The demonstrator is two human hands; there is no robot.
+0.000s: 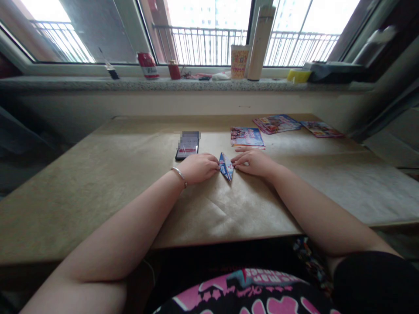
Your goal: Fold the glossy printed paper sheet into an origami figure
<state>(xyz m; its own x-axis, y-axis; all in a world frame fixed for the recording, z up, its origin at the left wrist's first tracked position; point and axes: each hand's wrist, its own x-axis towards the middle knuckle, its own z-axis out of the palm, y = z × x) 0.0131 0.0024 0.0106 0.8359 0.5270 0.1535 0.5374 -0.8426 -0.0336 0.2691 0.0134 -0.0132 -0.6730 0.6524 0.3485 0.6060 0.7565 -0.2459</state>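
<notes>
Between my hands on the table lies a small folded paper (pixel 226 167), blue, white and red, creased into a narrow diamond shape. My left hand (pixel 200 168), with a silver bangle at the wrist, pinches its left corner with closed fingertips. On the other side, my right hand (pixel 253 162) grips the right corner between thumb and fingers. A phone (pixel 187 146) with a lit screen rests just beyond my left hand. Past my right hand is a square printed sheet (pixel 248 137) in blue and purple.
Further back on the tan-covered table (pixel 98 187) are a spread of printed sheets (pixel 277 124) and another stack (pixel 321 129). On the stone windowsill (pixel 203 85) stand a red can (pixel 148 66), a red bottle (pixel 174 69), a patterned cup (pixel 239 62) and a tall cylinder (pixel 261 43).
</notes>
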